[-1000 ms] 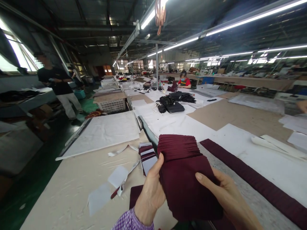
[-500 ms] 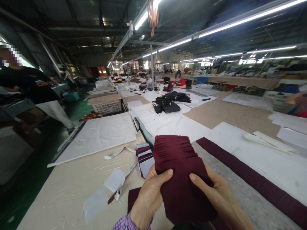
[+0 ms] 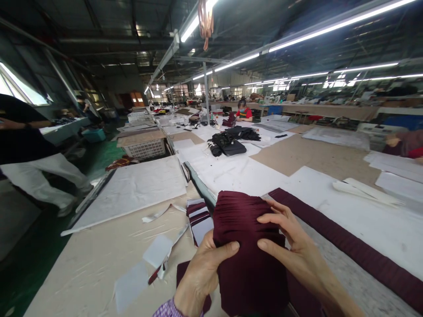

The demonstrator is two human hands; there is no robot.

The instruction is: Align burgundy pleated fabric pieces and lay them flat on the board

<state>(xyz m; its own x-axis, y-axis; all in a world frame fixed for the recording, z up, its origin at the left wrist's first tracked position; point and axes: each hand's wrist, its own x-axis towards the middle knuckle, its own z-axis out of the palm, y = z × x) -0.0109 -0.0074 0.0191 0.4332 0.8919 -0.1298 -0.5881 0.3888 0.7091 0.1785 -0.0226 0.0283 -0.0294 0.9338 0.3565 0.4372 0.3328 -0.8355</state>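
Observation:
A stack of maroon fabric pieces (image 3: 247, 264) is held up in front of me, its layered edges fanned at the top. My left hand (image 3: 211, 259) grips its left side, thumb lying on the front face. At the right side, my right hand (image 3: 287, 237) has its thumb on the front and its index and middle fingers bent over the upper right part; its other fingers are partly hidden. Left of the stack sit maroon and white pieces (image 3: 200, 220) in an overlapping pile. Another maroon piece (image 3: 185, 273) lies partly behind my left wrist.
A long maroon strip (image 3: 346, 242) runs along the table at right. Pale scraps (image 3: 157, 250) lie at left. Black garments (image 3: 228, 143) and a plastic crate (image 3: 147, 149) are farther off. One person (image 3: 33, 145) walks at left; another in red (image 3: 243, 112) sits beyond.
My right hand has lifted its fingers from behind the stack onto its upper right front and edge. My left hand keeps its grip. The person at left has come nearer.

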